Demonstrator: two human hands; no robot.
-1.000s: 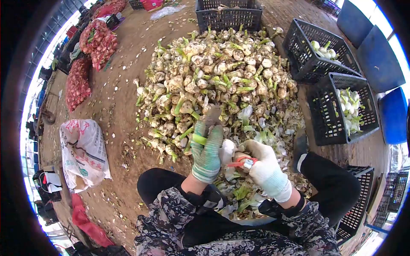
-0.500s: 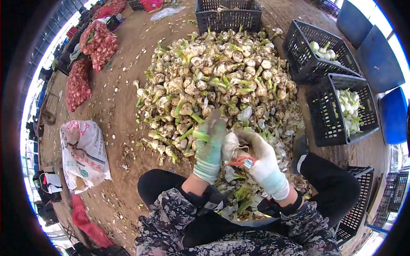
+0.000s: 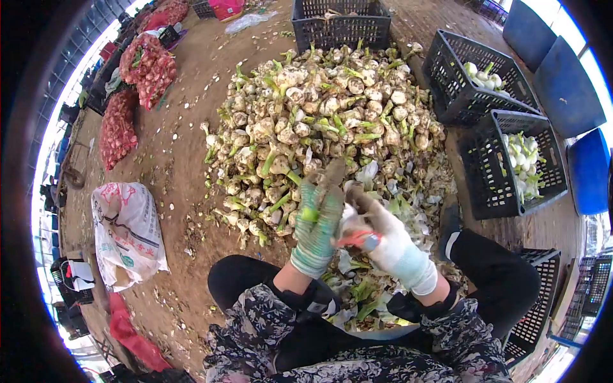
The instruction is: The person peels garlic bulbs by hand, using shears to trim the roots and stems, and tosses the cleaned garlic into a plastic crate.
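My left hand (image 3: 319, 220), in a soiled white and green glove, is wrapped round a garlic bulb; its green stem (image 3: 309, 214) pokes out between the fingers. My right hand (image 3: 386, 233), gloved in white, grips a small tool with red handles (image 3: 361, 239) close beside the left hand. The pale bulb (image 3: 348, 220) between the hands is blurred and partly hidden. Beyond both hands spreads a large heap of garlic bulbs (image 3: 332, 108) with cut green stems. Peeled skins and leaves (image 3: 364, 290) lie below the hands.
Black crates (image 3: 472, 105) (image 3: 504, 172) with white bulbs stand at the right, beside blue barrels (image 3: 587, 172). Another black crate (image 3: 341, 29) stands behind the heap. At left are red net sacks (image 3: 148, 67) and a white sack (image 3: 131, 233). My bent knees flank the skins.
Both hands have turned slightly and stay close together. The right hand's fingers and the tool have shifted a little left, and the bulb is now more blurred. The stem shows less.
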